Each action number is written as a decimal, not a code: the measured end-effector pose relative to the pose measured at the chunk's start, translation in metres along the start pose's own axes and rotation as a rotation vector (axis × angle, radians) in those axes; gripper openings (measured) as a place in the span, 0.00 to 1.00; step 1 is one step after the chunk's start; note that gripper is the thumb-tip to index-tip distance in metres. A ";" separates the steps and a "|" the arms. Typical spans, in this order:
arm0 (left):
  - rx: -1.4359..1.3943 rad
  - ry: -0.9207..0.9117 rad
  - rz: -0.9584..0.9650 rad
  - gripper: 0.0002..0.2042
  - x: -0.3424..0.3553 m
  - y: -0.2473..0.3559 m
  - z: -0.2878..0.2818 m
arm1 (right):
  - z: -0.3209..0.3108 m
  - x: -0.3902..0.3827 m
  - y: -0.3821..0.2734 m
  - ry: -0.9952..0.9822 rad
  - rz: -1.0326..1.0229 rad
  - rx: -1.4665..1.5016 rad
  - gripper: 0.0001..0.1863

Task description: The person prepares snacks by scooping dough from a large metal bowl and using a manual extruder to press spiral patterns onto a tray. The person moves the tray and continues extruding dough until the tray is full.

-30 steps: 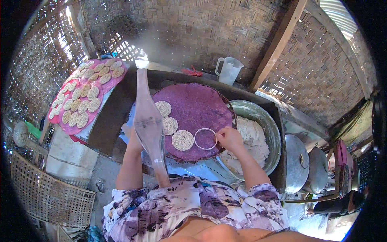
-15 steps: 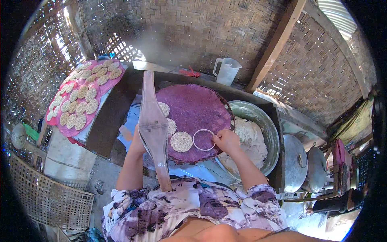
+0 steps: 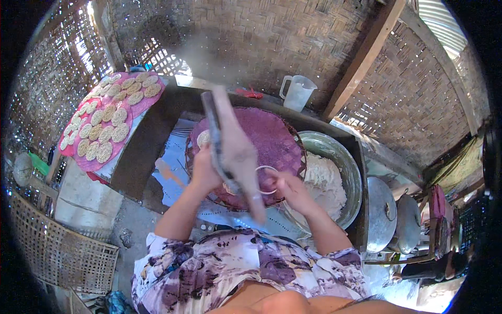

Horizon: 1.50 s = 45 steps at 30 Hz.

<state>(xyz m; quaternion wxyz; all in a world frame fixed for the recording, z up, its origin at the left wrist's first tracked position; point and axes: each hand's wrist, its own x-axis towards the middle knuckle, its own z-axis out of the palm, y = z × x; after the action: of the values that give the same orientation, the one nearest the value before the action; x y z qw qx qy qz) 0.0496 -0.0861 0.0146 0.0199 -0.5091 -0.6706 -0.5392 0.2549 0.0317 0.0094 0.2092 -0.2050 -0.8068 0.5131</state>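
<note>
My left hand (image 3: 206,168) grips a two-handled wooden tool (image 3: 238,149), broad in the middle and tapering to both ends, blurred by motion. It is held tilted over a round tray (image 3: 266,133) lined with purple cloth. In my closed right hand (image 3: 294,192) is a thin white ring (image 3: 260,168), held over the tray's near right part. A pale, lacy round (image 3: 203,138) of strands lies on the cloth beside my left hand. The tool and my left hand mostly hide the other rounds.
A large metal basin (image 3: 351,162) holding pale dough (image 3: 324,180) adjoins the tray's right side. Pink cloth (image 3: 144,104) bearing several lacy rounds lies at the left. A clear plastic jug (image 3: 299,94) stands behind; lidded metal pots (image 3: 380,214) sit at the right.
My left hand has moved right and over the tray with the wooden tool, which now tilts and covers the nearer rounds. The ring stays in my right hand, which has turned slightly.
</note>
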 end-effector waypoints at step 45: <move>-1.978 0.075 -0.622 0.26 0.080 -0.045 0.098 | -0.078 0.019 -0.018 -0.116 0.476 -0.408 0.29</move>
<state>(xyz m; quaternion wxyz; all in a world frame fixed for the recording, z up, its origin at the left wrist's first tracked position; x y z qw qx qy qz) 0.0310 0.0444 -0.0121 -0.5261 -0.0854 -0.0292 -0.8456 0.2793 0.0931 0.0578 -0.0085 -0.3960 -0.8330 0.3863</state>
